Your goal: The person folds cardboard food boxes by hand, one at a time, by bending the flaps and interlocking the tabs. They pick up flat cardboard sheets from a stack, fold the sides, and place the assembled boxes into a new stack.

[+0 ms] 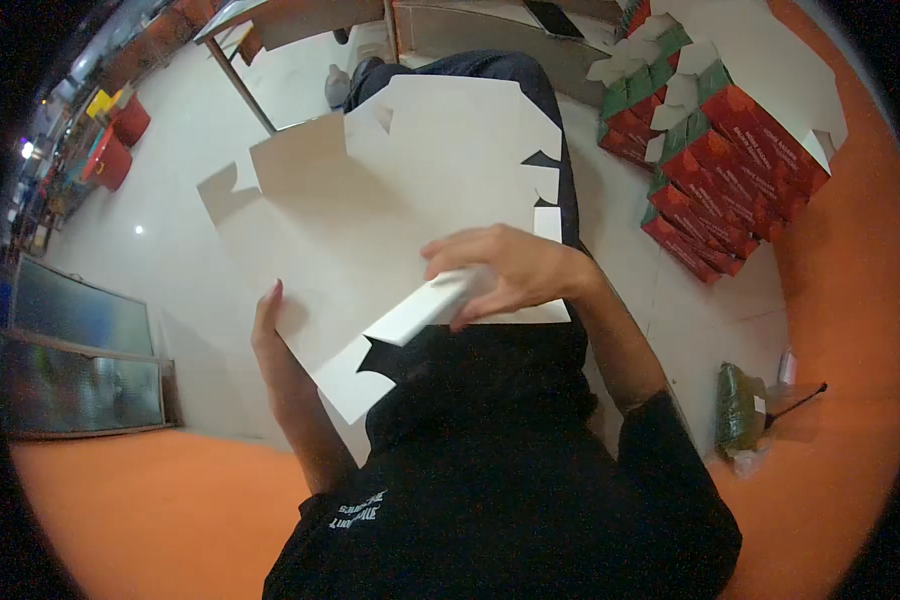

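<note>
An unfolded cardboard box [440,150] lies across my lap with its plain white inside facing up. My right hand [505,265] is closed on a narrow folded side flap [420,310] at the near edge, the fingers curled over it and slightly blurred. At the left edge is my left hand [267,315], gripping the sheet with the thumb up. Its other fingers are hidden by the cardboard. A side panel [305,160] stands bent upward at the far left. Slots and tabs are cut into the right edge.
Red and green printed boxes [730,170] stand stacked on the floor at right, with more white cardboard [780,70] behind. A green-filled plastic bag [740,410] lies at lower right. A metal-legged table [300,30] and a dark phone-like object [553,18] are at the top.
</note>
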### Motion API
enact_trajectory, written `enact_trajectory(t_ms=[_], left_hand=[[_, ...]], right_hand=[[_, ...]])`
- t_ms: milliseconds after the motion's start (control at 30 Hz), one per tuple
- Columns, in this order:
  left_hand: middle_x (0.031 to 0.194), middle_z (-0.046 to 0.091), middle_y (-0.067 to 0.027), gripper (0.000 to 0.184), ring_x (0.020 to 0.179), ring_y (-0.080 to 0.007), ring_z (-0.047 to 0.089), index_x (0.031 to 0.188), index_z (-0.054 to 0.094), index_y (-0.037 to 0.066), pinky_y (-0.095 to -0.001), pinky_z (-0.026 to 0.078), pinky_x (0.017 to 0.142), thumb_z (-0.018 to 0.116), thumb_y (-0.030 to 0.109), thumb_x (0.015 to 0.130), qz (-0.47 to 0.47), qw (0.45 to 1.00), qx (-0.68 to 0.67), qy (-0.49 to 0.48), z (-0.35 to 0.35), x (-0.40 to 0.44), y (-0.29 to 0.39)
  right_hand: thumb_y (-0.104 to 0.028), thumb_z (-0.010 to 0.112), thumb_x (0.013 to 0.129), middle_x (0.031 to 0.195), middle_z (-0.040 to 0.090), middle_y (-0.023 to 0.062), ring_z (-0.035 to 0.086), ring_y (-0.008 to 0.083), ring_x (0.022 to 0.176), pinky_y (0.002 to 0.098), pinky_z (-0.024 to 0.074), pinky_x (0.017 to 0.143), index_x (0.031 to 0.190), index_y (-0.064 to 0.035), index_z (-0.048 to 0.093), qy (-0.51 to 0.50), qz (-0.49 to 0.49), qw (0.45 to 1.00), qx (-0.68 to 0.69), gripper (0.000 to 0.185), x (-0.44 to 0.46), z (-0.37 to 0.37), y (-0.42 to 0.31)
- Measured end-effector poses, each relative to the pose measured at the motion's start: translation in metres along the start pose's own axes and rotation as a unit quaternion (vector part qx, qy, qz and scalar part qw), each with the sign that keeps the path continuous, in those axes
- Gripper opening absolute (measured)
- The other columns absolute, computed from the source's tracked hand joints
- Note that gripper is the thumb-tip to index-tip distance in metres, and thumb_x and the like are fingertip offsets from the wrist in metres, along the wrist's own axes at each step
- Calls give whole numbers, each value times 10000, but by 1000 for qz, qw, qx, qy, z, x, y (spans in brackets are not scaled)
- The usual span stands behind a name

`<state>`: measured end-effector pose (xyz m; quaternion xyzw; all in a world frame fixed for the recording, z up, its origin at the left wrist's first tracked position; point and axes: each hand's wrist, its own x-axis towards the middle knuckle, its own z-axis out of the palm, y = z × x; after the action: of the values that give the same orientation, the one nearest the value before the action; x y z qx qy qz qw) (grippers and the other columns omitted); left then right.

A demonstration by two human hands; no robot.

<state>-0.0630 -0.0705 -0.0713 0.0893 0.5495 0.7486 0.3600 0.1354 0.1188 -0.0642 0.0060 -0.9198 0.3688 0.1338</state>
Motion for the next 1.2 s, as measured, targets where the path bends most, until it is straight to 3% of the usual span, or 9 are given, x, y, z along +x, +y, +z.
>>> enact_trajectory(t_ms=[133, 200, 267, 367, 500, 833, 900, 933, 1200], left_hand=[[870, 582, -110, 314, 810, -203, 588, 975, 560, -8, -302, 466, 691, 550, 271, 830, 1, 998, 37, 41, 1, -7, -2], [877, 581, -113, 330, 810, -208, 584, 993, 561, -18, -305, 465, 699, 558, 259, 813, 12, 998, 47, 51, -7, -7, -3], [885, 580, -114, 341, 804, -213, 580, 1004, 559, -26, -307, 462, 701, 566, 245, 797, 15, 995, 65, 75, -5, -11, 6], [889, 576, -113, 338, 789, -217, 573, 995, 558, -26, -305, 459, 700, 578, 233, 778, 26, 994, 71, 78, -9, -5, 8], [883, 572, -111, 331, 786, -217, 564, 977, 560, -20, -306, 459, 708, 588, 232, 765, 23, 994, 75, 75, -6, -6, 12], [896, 562, -127, 350, 830, -237, 559, 995, 555, -29, -326, 464, 727, 559, 194, 725, 100, 991, 54, 75, -37, 5, -5], [908, 562, -131, 354, 836, -238, 559, 996, 553, -32, -325, 465, 729, 554, 192, 722, 70, 995, 39, 66, -50, 10, -9], [913, 562, -133, 356, 840, -239, 559, 996, 553, -34, -325, 465, 730, 552, 191, 721, 56, 996, 32, 61, -55, 14, -11], [929, 554, -120, 307, 857, -215, 541, 978, 549, -24, -320, 447, 738, 538, 154, 729, 87, 989, 120, 18, -2, 1, 1]], right_hand=[[-356, 710, 754, 1126, 589, 170, 544, 322, 1082, 376, 411, 942, 1130, -12, 572, 61, 229, 966, 106, 527, 9, -6, 8], [-398, 716, 735, 1081, 604, 168, 576, 297, 1016, 362, 433, 903, 1207, 0, 513, 314, 160, 919, -174, 650, 10, -8, 35], [-427, 717, 730, 1002, 619, 147, 595, 235, 928, 329, 458, 830, 1247, 21, 465, 420, 299, 815, -264, 729, 7, -26, 77], [-438, 729, 723, 898, 621, 158, 611, 219, 756, 320, 501, 682, 1226, 71, 458, 350, 393, 851, -9, 765, -2, -42, 77], [-380, 728, 739, 872, 626, 102, 576, 140, 799, 252, 454, 713, 1158, 54, 544, 263, 372, 876, 159, 631, -17, -48, 75], [-417, 590, 859, 912, 636, 71, 577, 130, 852, 258, 440, 777, 1090, 36, 598, 255, 329, 892, 177, 508, -12, -53, 84], [-461, 523, 893, 989, 645, 99, 587, 158, 906, 289, 444, 830, 1114, 24, 590, 290, 252, 879, 282, 537, -19, -57, 87], [-403, 426, 950, 1070, 599, 97, 568, 136, 968, 264, 457, 847, 1217, 23, 498, 306, 193, 795, 488, 508, -17, -61, 71], [-404, 442, 924, 1146, 564, 99, 550, 160, 1026, 303, 449, 885, 1261, 14, 455, 454, 100, 757, 459, 537, -88, -7, 116]])
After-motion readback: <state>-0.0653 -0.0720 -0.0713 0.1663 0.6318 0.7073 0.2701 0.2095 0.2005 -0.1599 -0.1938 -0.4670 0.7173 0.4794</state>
